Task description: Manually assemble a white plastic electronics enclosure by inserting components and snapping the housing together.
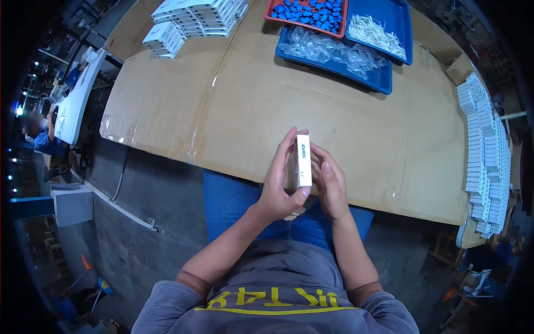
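Observation:
A small, narrow white box [303, 161] stands on edge between my two hands, just above the near edge of the table. My left hand [280, 183] grips it, with the thumb at its near end and the fingers along its left side and far end. To the right of the box is my right hand [330, 183], its fingers curled behind the box and its thumb raised apart. Whether the right fingers touch the box is hidden. Dark printing marks the box's upward side.
Brown cardboard covers the table [245, 106]. Stacks of white boxes [194, 22] stand at the far left, and more white boxes [483, 150] line the right edge. At the back are a red tray [306, 15] of blue pieces, a blue tray [409, 33] of white pieces and a blue tray [356, 82] of clear bags.

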Demonstrator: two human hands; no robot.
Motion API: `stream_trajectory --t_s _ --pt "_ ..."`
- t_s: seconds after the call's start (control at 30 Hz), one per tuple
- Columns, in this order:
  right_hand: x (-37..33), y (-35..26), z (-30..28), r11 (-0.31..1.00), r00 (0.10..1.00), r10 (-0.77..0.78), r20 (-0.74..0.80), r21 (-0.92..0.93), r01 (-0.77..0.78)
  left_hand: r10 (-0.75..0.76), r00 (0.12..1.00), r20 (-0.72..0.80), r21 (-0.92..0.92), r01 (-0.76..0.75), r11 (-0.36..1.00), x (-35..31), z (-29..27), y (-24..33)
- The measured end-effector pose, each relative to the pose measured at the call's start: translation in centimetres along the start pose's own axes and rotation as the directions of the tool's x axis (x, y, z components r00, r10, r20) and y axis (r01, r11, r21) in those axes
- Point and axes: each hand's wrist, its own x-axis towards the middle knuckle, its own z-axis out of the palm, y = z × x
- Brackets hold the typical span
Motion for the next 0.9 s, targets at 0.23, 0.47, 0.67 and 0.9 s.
stream_trajectory --t_s 0.23,0.47,0.67,0.9 --pt "-0.7 -1.7 1.6 0.999 1.0 0.014 0.001 0.045 -0.014 0.203 0.976 0.082 0.261 -0.218 0.941 -0.1 0.2 -0.6" --pt "-1.0 -1.6 2.5 0.938 0.931 -0.344 0.119 0.096 0.334 0.423 0.897 0.128 0.454 -0.432 0.779 -0.8 0.5 -1.2" --pt "-1.1 -1.7 2.0 0.9 0.888 -0.432 0.154 0.006 0.437 0.541 0.832 0.117 0.228 -0.553 0.801 -0.7 1.0 -1.9" --pt "-1.2 -1.8 1.8 0.942 0.939 -0.334 0.078 0.054 0.33 0.461 0.872 0.166 0.394 -0.487 0.78 -0.5 0.3 -1.3"
